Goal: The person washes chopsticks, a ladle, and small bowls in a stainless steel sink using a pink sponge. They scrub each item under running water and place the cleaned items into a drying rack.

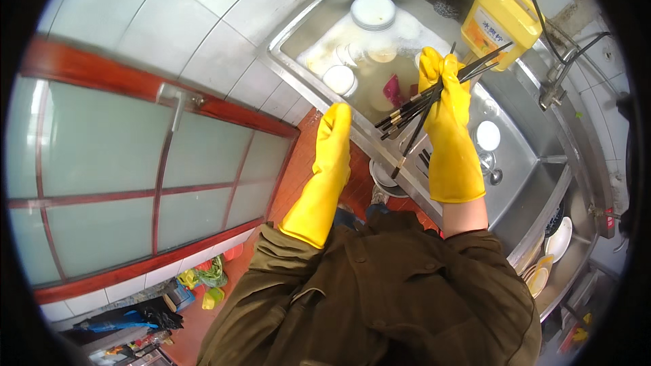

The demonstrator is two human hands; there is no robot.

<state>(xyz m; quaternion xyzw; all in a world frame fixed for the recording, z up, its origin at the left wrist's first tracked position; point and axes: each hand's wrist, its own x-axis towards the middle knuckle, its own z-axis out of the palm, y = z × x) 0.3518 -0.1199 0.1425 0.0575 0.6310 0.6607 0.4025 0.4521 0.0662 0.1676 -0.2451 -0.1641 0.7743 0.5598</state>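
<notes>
Both my hands wear long yellow rubber gloves. My right hand [447,95] is closed round a loose bundle of black chopsticks [413,112] with pale bands near their lower left ends. The bundle is held slantwise over the front of the sink. Closed fingers shape my left hand [333,132], which is raised left of the chopsticks and apart from them; whatever it might hold is hidden. Beyond the hands, cloudy, foamy water fills a steel sink basin [288,35]. A stack of white plates [373,11], white bowls [338,79] and a pink item [392,89] lie in it.
A yellow jug [498,24] stands on the sink's back right ledge, near a hanging black cable. The middle basin [519,186] holds a white dish [487,135] and ladles [487,160]. More plates [558,238] sit farther right. A red-framed glass door [102,142] borders the left.
</notes>
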